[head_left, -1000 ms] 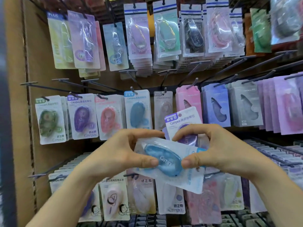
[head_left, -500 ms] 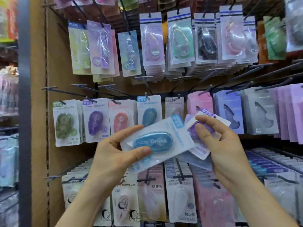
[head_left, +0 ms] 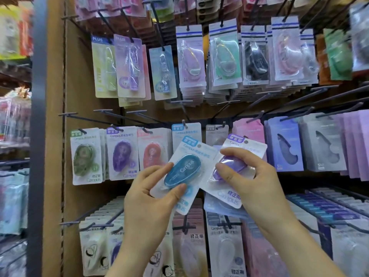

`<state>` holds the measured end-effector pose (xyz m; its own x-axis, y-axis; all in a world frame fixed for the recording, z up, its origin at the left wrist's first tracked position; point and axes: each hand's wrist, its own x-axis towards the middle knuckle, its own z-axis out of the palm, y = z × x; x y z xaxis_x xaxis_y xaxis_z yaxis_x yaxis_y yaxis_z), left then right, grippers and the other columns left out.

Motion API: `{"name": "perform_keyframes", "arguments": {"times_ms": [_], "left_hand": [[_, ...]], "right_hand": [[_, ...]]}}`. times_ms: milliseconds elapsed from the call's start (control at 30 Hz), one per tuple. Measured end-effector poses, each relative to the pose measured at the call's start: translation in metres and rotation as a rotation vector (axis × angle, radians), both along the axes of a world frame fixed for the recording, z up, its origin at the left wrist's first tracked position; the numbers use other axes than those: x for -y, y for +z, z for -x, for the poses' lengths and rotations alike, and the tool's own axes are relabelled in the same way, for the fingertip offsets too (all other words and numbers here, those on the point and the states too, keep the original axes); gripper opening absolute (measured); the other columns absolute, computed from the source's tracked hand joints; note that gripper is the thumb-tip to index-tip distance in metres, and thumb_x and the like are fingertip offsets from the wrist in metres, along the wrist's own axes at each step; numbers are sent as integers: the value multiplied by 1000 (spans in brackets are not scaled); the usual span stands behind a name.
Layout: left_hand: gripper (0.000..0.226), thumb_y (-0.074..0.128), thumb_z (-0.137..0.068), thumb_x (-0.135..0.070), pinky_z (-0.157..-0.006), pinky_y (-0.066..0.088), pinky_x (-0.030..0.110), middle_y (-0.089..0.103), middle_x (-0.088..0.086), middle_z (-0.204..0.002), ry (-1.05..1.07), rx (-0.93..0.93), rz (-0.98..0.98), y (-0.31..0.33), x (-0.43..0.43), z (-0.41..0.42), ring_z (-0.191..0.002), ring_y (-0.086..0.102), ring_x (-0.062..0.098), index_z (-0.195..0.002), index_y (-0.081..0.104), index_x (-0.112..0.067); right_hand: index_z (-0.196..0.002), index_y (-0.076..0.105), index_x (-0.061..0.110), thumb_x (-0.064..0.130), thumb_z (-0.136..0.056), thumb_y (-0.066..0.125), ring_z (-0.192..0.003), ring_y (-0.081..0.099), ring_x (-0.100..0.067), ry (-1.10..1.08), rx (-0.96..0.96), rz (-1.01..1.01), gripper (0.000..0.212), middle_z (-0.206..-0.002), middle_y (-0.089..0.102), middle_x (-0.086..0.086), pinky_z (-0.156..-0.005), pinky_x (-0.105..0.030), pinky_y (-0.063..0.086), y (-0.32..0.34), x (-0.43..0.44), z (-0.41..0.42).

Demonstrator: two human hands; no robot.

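My left hand (head_left: 148, 198) pinches a blue correction-tape pack (head_left: 184, 168), thumb on its front and fingers behind it, the pack tilted up to the right. My right hand (head_left: 253, 180) grips a purple correction-tape pack (head_left: 233, 166) with thumb and fingers over its blister. At least one more pale pack (head_left: 217, 208) sits behind the purple one in the same hand. Both packs are held in front of a brown pegboard display (head_left: 79, 100), side by side and slightly overlapping.
Rows of hanging correction-tape packs fill the board: green (head_left: 85, 156), purple (head_left: 121, 154) and red (head_left: 152, 154) ones left of my hands. Black metal hooks (head_left: 111, 114) jut out toward me. A grey upright post (head_left: 38, 136) stands at the left.
The two packs have separated: my right hand now holds the purple one apart, and my left hand alone holds the blue one, turned more upright. The view has shifted left.
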<state>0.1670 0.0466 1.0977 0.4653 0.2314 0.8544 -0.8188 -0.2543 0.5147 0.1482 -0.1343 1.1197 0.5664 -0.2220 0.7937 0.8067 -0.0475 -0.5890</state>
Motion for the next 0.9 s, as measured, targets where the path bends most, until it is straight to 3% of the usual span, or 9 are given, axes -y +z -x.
{"name": "perform_keyframes", "arguments": {"times_ms": [67,167,267,400,567,733,900], "left_hand": [[48,78,-67,-34,-92,51,32,61,-19,-113,149,142,-55,3,0,3,-111,58,4,-114,67,-36],[49,76,-74,-30,-99,46,25,60,-11,-117,250,264,-3,7,1,-1,-115,56,7,-120,61,-31],[46,75,-78,-30,-100,44,25,59,-6,-117,296,264,45,12,7,-9,-113,55,9,-122,63,-21],[44,76,-82,-27,-90,34,2,58,-3,-115,371,211,-61,21,13,-21,-104,46,-4,-123,64,-13],[41,70,-85,-37,-76,37,24,57,-2,-113,423,146,-149,28,19,-20,-91,43,-1,-120,60,-17],[40,67,-87,-41,-68,34,28,51,-6,-106,508,109,-199,34,19,-7,-79,40,4,-117,58,-16],[40,67,-86,-42,-68,34,31,51,-2,-109,585,42,-286,41,17,8,-80,41,12,-115,56,-17]], "right_hand": [[-96,73,24,12,-79,78,-86,68,-6,-24,34,-3,22,-89,74,10,-77,-19,54,3,-4,0],[-97,72,26,14,-78,80,-87,66,-3,-42,99,33,24,-93,72,11,-78,-15,52,4,-11,4],[-96,72,30,17,-78,81,-93,66,-5,-47,118,53,24,-96,71,14,-82,-17,52,-2,-15,7],[-95,73,29,12,-78,79,-93,66,-3,-35,88,52,25,-96,71,17,-78,-11,50,-8,-13,7],[-94,74,29,10,-78,79,-95,66,-3,-46,88,71,25,-97,71,16,-82,-13,49,-9,-7,9],[-94,73,30,11,-78,78,-95,65,-2,-34,78,107,25,-97,71,17,-79,-8,47,-9,0,12],[-97,74,31,11,-79,78,-98,66,-5,-9,60,160,27,-100,72,16,-85,-16,50,-11,4,11]]}}
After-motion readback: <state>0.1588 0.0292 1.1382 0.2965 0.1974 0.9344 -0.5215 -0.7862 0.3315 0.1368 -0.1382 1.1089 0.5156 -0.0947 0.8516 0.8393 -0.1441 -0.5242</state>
